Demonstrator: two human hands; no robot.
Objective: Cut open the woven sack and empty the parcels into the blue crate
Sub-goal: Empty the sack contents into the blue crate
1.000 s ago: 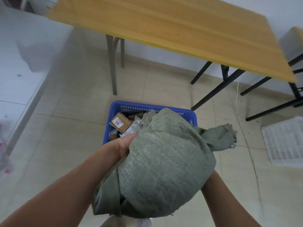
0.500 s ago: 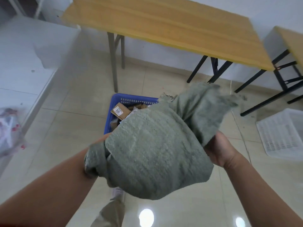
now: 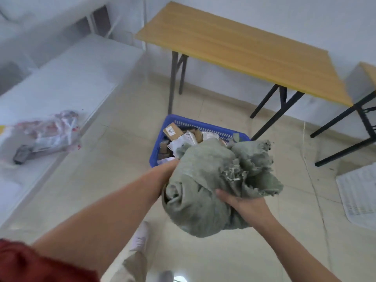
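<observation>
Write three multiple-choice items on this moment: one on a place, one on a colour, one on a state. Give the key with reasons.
1. Where does the blue plastic crate stand?
A. on the wooden table
B. on the tiled floor
C. on the white bench

2. What colour is the crumpled woven sack?
A. grey-green
B. orange
C. black

3. How is the sack held?
A. by neither hand
B. by the right hand alone
C. bunched between the left hand and the right

Key: B, it stands on tiles before the table; A, its weave shows grey-green; C, both hands press it.
</observation>
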